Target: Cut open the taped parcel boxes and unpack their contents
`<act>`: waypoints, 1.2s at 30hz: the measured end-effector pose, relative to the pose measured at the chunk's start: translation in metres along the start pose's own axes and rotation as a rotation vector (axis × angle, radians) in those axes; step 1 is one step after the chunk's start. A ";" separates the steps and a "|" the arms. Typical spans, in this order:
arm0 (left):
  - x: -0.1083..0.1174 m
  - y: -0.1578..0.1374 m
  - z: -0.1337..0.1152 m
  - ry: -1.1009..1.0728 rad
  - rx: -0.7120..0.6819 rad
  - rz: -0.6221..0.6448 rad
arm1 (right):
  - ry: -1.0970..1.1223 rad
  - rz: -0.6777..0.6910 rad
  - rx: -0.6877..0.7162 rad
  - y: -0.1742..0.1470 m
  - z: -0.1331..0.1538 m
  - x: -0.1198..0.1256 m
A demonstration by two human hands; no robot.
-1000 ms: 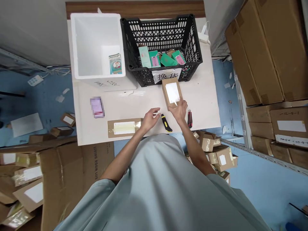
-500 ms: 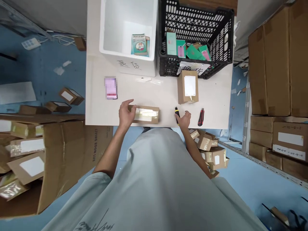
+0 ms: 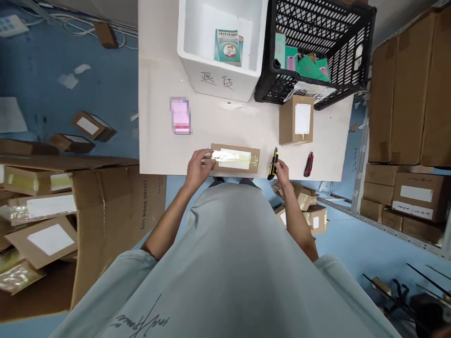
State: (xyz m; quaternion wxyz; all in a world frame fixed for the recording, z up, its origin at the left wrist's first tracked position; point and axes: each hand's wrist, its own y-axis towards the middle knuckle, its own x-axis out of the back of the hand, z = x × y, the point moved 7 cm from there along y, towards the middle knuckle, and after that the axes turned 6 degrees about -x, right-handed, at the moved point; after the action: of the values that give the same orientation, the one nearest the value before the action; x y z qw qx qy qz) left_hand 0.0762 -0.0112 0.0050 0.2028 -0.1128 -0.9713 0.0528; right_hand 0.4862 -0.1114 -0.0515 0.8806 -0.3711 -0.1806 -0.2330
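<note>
One yellow-black cutter (image 3: pixel 272 164), now turned, in right-hand fingers (image 3: pixel 280 165).

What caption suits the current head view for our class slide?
Left hand against a taped box, right hand holding a yellow-and-black cutter.

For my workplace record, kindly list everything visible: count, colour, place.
Table: one, white, centre
Taped carton: one, brown, table front
Utility knife: one, black-yellow, front
Second utility knife: one, black-red, right
Pixelated rectangle: one, pink, table left
Foam box: one, white, table back
Booklets: two, teal, foam box
Crate: one, black, back
Small boxes: several, green, crate
Labelled carton: one, brown, by crate
Open carton: one, brown, lower left
Other cartons: many, brown, both sides
Power strip: one, white, upper left
Floor: one, blue, below
Shirt: one, grey, foreground
Left hand: one, touching taped carton
Right hand: one, holding utility knife
</note>
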 end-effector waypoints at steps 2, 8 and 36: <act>-0.002 0.002 0.003 -0.007 -0.027 0.046 | 0.139 0.114 0.010 -0.022 0.011 -0.006; -0.007 0.008 0.021 -0.063 -0.047 0.113 | 0.219 0.239 0.117 -0.083 0.067 -0.012; -0.024 0.012 0.049 -0.218 -0.098 0.117 | -1.403 0.452 0.657 -0.156 0.185 -0.130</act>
State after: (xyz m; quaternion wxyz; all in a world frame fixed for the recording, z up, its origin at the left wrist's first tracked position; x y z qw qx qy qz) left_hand 0.0797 -0.0081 -0.0504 0.0871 -0.1724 -0.9807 0.0291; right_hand 0.2671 -0.0355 0.0954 0.6521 -0.1808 -0.6709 0.3031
